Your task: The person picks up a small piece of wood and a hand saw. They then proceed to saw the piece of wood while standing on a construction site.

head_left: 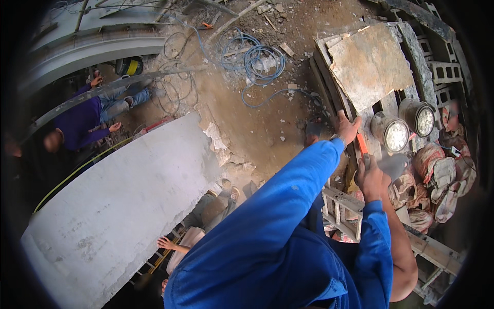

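Note:
My left hand [348, 127] is at the near edge of a stack of wooden planks [325, 77], with its thumb and fingers apart. My right hand [372, 180] is closed round an orange-handled tool [362, 143], whose orange part slants up toward the left hand. The working end is not clear, so I cannot tell the tool's kind. Close beyond the hands, two round metal containers [390, 133] with pale, shiny tops stand on the planks. A rough, tan board [370, 64] lies on the stack. A dark grey shape [393, 166] beside my right hand is blurred.
Filled sacks [441, 175] and hollow blocks [446, 72] are at right, a ladder [342, 206] below my hands. A large grey slab [128, 206] spans the left. Coiled blue hose [262, 64] lies on the dirt. One person in purple [80, 121] and another person's hand [165, 243] are nearby.

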Available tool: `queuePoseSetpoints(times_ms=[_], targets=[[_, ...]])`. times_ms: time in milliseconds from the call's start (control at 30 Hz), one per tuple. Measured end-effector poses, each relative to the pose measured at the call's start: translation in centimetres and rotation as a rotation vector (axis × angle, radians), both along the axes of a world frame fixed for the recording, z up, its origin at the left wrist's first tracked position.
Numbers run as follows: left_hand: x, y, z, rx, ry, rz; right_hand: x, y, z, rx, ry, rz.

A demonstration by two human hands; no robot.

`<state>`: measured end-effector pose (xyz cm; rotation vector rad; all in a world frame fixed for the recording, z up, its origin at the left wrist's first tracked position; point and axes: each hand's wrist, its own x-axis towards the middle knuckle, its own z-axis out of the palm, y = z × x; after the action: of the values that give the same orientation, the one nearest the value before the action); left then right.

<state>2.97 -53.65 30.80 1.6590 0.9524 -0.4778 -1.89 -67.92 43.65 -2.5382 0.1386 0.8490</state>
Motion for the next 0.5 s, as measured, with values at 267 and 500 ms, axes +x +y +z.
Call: queuePoseSetpoints(times_ms=[267, 500], targets=[[0.7, -0.3, -2.0, 0.018, 0.023, -0.091, -0.9, 0.1, -1.2, -0.031, -0.041, -0.04], [0.6, -0.1, -1.6, -0.024, 0.009, -0.116, -2.1, 0.4, -1.5, -0.052, -0.08, -0.081]])
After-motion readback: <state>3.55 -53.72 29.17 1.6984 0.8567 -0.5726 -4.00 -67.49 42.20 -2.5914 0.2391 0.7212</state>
